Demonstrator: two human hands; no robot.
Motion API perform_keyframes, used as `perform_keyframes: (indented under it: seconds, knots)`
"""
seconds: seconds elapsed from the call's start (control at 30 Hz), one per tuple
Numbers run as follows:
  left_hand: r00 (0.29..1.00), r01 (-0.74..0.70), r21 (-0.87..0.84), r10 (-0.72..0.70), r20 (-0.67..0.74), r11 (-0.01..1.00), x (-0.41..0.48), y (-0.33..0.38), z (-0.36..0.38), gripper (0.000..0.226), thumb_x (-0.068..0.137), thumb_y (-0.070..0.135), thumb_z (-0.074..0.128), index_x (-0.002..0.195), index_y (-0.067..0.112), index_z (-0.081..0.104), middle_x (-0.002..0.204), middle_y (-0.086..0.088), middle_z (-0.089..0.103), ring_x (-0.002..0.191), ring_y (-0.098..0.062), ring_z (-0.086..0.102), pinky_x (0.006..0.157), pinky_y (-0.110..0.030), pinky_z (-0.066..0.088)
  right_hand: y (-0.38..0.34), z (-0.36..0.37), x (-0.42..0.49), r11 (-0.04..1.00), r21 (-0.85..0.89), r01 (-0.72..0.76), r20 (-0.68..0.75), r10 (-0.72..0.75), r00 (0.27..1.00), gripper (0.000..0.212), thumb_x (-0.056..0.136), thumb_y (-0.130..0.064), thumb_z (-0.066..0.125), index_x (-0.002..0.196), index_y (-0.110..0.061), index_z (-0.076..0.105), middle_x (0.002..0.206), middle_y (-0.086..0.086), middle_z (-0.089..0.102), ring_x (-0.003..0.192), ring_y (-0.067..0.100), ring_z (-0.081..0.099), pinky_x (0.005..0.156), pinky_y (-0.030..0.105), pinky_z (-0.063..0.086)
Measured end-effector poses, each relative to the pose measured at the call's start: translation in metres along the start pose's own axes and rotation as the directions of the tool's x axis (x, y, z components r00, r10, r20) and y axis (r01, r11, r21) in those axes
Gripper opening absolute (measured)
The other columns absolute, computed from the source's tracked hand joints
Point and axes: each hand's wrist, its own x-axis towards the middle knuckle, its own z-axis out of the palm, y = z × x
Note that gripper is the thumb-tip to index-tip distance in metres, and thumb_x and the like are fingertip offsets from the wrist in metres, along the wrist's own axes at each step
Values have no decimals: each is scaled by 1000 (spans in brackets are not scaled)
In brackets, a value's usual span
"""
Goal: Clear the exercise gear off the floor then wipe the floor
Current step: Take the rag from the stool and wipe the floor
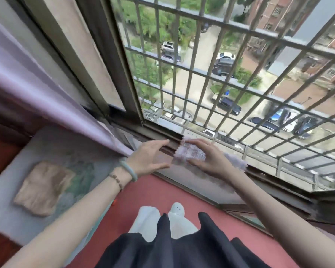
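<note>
My right hand [207, 157] gripping a pale fuzzy cloth [189, 152] over the window track [269, 172], my left hand [149, 156] spread open beside it, barred grille [191, 78] beyond, lilac curtain [46, 93] left, red floor [162, 190] below, tan rag [43, 188] on the grey mat [52, 144].

Cloth [190, 153] on sill [217, 182] (perhaps track)

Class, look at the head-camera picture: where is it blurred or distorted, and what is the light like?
Head view: wide-angle lens bends the window bars and frame; the fluffy cloth held by the right hand is smeared, as is the tan cloth beside the left hand; daylight is soft, without hard shadows or glare.
</note>
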Motion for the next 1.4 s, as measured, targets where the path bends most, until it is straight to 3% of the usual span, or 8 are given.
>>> perform_keyframes:
  seconds: [0.1,0.17,0.27,0.4,0.8,0.97,1.13,1.4]
  knots:
    - [961,214,-273,-252,-113,938,-48,-11,-20,77,73,50,71,137,20,42,131,5,54,124,-10,46,105,-24,32,-42,26,19,973,227,-31,27,26,999,49,78,-27,73,124,-22,55,113,-1,61,102,8,58,89,10,44]
    - [904,276,-426,-383,-191,862,-85,-20,-32,71,72,36,78,133,20,47,128,5,56,120,-3,49,104,-24,36,-67,48,30,942,332,-51,69,29,997,50,78,-14,75,123,-20,54,110,-2,61,96,3,58,85,10,46]
    - [834,289,-600,-504,-224,746,-151,-31,-49,75,65,52,76,129,30,43,123,9,56,114,12,48,100,-13,37,-107,88,41,918,396,-21,108,-24,994,52,76,-9,75,119,-26,52,106,-3,61,91,-8,57,84,16,49]
    - [745,295,-655,-597,-298,696,-248,-47,-65,92,57,76,65,132,33,31,124,12,50,111,14,48,94,-8,37,-165,153,38,902,431,12,171,-95,981,57,76,0,73,120,-27,49,108,2,60,96,1,58,83,15,50]
    - [511,340,-792,-806,-297,508,-488,-90,-91,97,57,46,75,138,26,25,132,3,47,107,-2,53,86,-16,45,-291,326,-9,861,508,-7,221,-122,968,58,76,3,72,121,-25,47,106,6,57,91,8,60,79,15,50]
    - [441,360,-812,-851,-286,459,-511,-116,-91,84,74,8,76,141,14,26,135,-7,45,104,-11,53,91,-31,45,-305,349,-3,883,470,-1,207,-109,972,56,77,1,72,122,-22,48,108,8,59,97,4,59,83,18,51]
    - [391,383,-828,-884,-257,410,-506,-149,-88,80,77,6,73,142,15,27,131,0,45,99,-2,53,87,-22,46,-302,367,32,899,437,-25,213,-77,974,52,77,2,71,119,-22,51,98,-1,62,85,-3,63,82,21,53]
    - [266,443,-861,-954,-139,249,-467,-227,-81,77,78,6,73,140,10,29,132,-9,43,110,-17,46,89,-28,40,-278,397,118,929,358,-96,229,13,973,48,77,3,70,120,-13,54,94,-4,62,86,-4,62,77,13,52]
